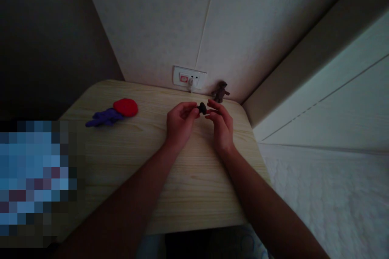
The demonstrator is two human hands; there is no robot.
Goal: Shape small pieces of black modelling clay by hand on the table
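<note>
Head view: left hand pinches small black piece; right hand beside it, fingers parted, contact unclear; seemingly mid-handling; next move likely needs steady left pinch.

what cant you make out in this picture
All in the head view:
Small black thing: too small and dark to identify; left hand covers part.
Right hand: too dim to tell whether it touches that thing.
Table: left edge partly hidden by blocky pixels.
Forearms: cut off by bottom edge.
</note>
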